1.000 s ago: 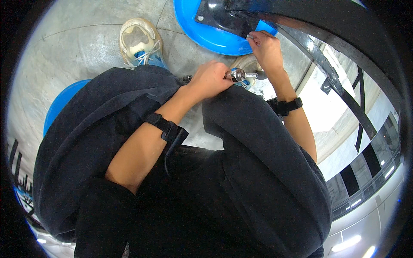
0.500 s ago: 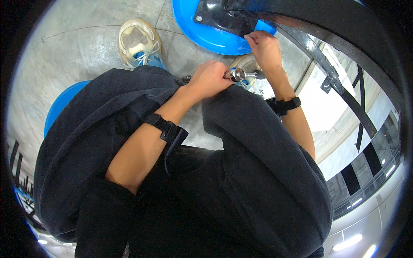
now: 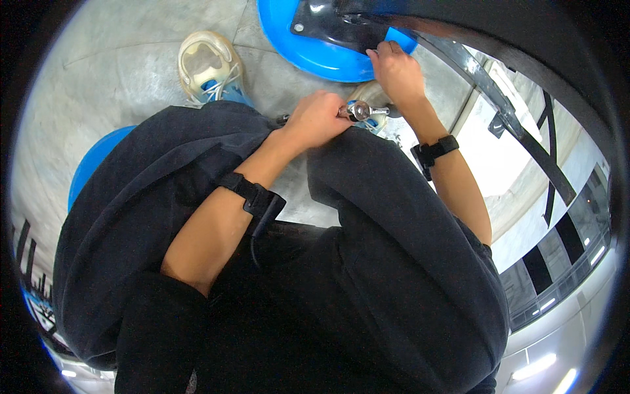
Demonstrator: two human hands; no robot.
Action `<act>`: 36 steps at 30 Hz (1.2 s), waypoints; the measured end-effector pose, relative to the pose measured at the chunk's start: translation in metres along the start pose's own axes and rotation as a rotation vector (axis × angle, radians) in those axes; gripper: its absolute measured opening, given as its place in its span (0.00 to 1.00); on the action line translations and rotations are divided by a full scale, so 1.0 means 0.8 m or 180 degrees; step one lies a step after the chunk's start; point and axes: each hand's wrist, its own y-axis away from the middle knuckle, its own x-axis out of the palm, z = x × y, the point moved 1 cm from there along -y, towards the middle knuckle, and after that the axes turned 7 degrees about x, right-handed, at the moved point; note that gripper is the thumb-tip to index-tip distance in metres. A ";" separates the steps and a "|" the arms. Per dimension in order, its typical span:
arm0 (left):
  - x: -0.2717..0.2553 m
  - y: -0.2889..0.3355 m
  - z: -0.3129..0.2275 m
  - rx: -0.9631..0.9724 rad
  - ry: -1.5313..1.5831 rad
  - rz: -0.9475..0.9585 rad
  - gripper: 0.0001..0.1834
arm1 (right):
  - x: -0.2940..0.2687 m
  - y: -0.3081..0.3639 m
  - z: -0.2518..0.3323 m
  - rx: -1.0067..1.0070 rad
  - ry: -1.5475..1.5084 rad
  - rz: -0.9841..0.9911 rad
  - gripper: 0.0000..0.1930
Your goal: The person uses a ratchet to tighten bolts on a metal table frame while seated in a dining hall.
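Note:
My left hand (image 3: 315, 119) is wrapped round a ratchet wrench (image 3: 360, 111). Its shiny head sticks out to the right above my knee, with the socket end pointing right. Farther off, my right hand (image 3: 399, 73) has its fingers drawn together at the near right corner of a black metal plate (image 3: 331, 31). Whatever those fingertips pinch is hidden. The plate lies on a round blue disc (image 3: 312, 58) with a raised rim. A round bolt head or hole (image 3: 299, 27) shows at the plate's left corner.
A thick black curved beam (image 3: 499, 39) runs over the far right, with a dark metal bar (image 3: 499, 102) beneath it. My shoe (image 3: 209, 65) stands on the grey concrete floor (image 3: 131, 72). Another blue rounded thing (image 3: 98, 161) shows beside my left leg.
My right hand has shifted slightly left and its fingers have turned at the plate corner. My left hand still grips the ratchet wrench, almost in the same place.

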 end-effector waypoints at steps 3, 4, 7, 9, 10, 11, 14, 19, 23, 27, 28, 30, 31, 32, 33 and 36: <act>-0.001 -0.003 -0.005 -0.0080 -0.0066 0.0093 0.15 | 0.005 0.001 -0.005 -0.0112 0.0381 0.0083 0.15; -0.002 -0.004 -0.007 -0.0056 -0.0065 0.0120 0.14 | 0.005 0.002 -0.004 0.0002 0.0361 0.0112 0.16; 0.007 -0.004 -0.001 0.0000 -0.0097 0.0133 0.14 | -0.003 0.007 -0.009 0.0352 0.0040 0.0504 0.18; 0.002 -0.001 -0.005 0.0053 -0.0145 0.0101 0.14 | -0.030 0.019 -0.009 0.0451 -0.1155 0.1096 0.21; 0.001 -0.001 -0.015 0.0293 -0.0148 0.0001 0.13 | -0.056 0.033 -0.012 0.0309 -0.2022 0.1290 0.23; -0.001 -0.002 -0.023 0.0516 -0.0164 -0.0110 0.13 | -0.078 0.051 -0.008 0.0482 -0.2761 0.1714 0.23; 0.005 -0.028 -0.066 0.1300 -0.0273 -0.0196 0.06 | -0.138 0.109 -0.041 0.0137 -0.2625 0.1284 0.22; 0.029 -0.086 -0.107 0.1723 -0.0257 -0.0775 0.05 | -0.177 0.119 -0.045 0.1349 -0.1869 0.1262 0.12; 0.035 -0.116 -0.102 0.1653 -0.0150 -0.0898 0.06 | -0.178 0.086 -0.064 0.1016 -0.1388 0.0866 0.13; 0.032 -0.126 -0.102 0.1683 0.0109 -0.0939 0.05 | -0.181 0.069 -0.073 0.0780 -0.0978 0.0841 0.12; 0.035 -0.128 -0.099 0.1656 0.0124 -0.0944 0.05 | -0.182 0.069 -0.072 0.0773 -0.0980 0.0872 0.12; 0.040 -0.133 -0.099 0.1836 0.0235 -0.0981 0.05 | -0.185 0.070 -0.072 0.0903 -0.0990 0.0876 0.12; 0.040 -0.133 -0.103 0.1830 0.0259 -0.0973 0.05 | -0.187 0.073 -0.075 0.0917 -0.0976 0.0895 0.12; 0.040 -0.134 -0.108 0.1823 0.0194 -0.0876 0.05 | -0.189 0.076 -0.078 0.0935 -0.1022 0.0837 0.11; 0.039 -0.135 -0.112 0.1818 0.0125 -0.0779 0.05 | -0.190 0.078 -0.080 0.0952 -0.1069 0.0775 0.11; 0.036 -0.138 -0.109 0.1817 0.0102 -0.0803 0.04 | -0.183 0.080 -0.077 0.1011 -0.1186 0.0779 0.11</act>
